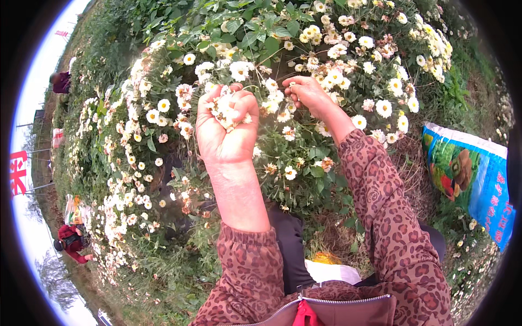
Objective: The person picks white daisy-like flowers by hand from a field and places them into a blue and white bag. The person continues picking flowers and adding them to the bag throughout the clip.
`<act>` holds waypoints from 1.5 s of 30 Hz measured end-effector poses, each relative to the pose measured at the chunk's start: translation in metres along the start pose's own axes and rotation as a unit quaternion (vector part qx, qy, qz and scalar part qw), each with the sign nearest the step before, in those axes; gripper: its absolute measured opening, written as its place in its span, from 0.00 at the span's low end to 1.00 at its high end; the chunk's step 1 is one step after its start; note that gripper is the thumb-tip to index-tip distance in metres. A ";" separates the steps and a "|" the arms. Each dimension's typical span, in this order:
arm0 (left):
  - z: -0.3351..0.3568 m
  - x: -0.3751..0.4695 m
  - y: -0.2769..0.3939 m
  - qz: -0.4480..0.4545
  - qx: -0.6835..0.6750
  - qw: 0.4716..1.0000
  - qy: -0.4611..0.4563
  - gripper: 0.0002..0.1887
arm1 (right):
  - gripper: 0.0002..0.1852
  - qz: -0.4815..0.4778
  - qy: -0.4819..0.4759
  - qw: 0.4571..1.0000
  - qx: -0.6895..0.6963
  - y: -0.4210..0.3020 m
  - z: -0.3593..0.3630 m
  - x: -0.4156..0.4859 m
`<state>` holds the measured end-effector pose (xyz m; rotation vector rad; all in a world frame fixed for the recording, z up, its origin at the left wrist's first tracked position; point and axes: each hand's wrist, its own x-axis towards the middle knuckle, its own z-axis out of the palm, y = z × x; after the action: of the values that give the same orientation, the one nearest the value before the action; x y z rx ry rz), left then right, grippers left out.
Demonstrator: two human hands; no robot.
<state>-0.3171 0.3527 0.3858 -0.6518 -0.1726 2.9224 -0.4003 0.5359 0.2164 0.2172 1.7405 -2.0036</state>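
My left hand (228,122) is turned palm up, its fingers curled around a bunch of picked white flower heads (225,108). To its right, my right hand (304,93) reaches in among the blooms with thumb and fingertips pinched together. A small pale bit shows at those fingertips; whether it is a flower head I cannot tell. White flowers with yellow centres (239,70) grow close around both hands, some of them browned or pinkish. Leopard-print sleeves cover both forearms.
A blue printed plastic sack (469,175) stands at the right. White cloth or sacking (332,272) lies by my legs. At the far left, a person in red (72,243) bends by the flowers near a plastic bag (74,210); another person in dark purple (61,82) is farther up.
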 end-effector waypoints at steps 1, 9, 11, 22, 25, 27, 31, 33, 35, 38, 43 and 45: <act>0.001 0.001 0.000 0.001 0.000 1.000 -0.002 0.10 | 0.18 -0.014 -0.019 0.998 -0.050 0.005 -0.001 0.009; 0.001 0.004 0.001 -0.001 0.008 1.000 0.019 0.12 | 0.29 -0.094 -0.016 0.976 -0.194 0.051 0.036 0.042; 0.000 0.005 0.000 -0.005 0.009 1.000 0.016 0.12 | 0.26 -0.081 -0.049 0.984 -0.151 0.057 0.048 0.049; -0.002 0.006 0.009 -0.008 -0.018 1.000 0.005 0.12 | 0.07 -0.038 -0.046 0.998 0.029 0.021 0.019 -0.037; -0.001 0.006 0.007 0.007 0.008 1.000 0.013 0.12 | 0.18 0.007 -0.053 0.997 -0.055 0.007 0.008 -0.041; 0.001 0.006 0.005 0.007 0.002 1.000 0.022 0.13 | 0.23 -0.018 -0.080 0.990 -0.119 0.005 0.010 -0.037; 0.001 0.004 0.000 0.003 0.006 1.000 0.022 0.12 | 0.30 -0.051 -0.150 0.981 -0.116 0.013 0.036 -0.024; 0.002 0.002 -0.001 -0.003 0.009 1.000 0.007 0.12 | 0.24 -0.061 -0.165 0.979 -0.104 0.018 0.047 -0.021; 0.003 0.002 0.000 0.006 0.004 1.000 0.019 0.12 | 0.17 -0.077 -0.125 0.977 -0.152 0.021 0.056 -0.022; 0.002 0.002 0.001 0.012 0.000 1.000 0.028 0.12 | 0.11 -0.078 -0.085 0.987 -0.110 0.021 0.054 -0.036; -0.001 0.004 0.002 0.010 0.001 1.000 0.016 0.12 | 0.10 -0.179 -0.066 0.982 0.002 0.006 0.025 -0.063; -0.001 0.006 0.003 0.013 -0.004 1.000 0.004 0.13 | 0.11 -0.126 -0.056 0.990 0.042 -0.009 0.004 -0.053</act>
<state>-0.3223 0.3512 0.3826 -0.6730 -0.1777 2.9449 -0.3574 0.5455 0.2469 -0.0934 1.6850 -2.2221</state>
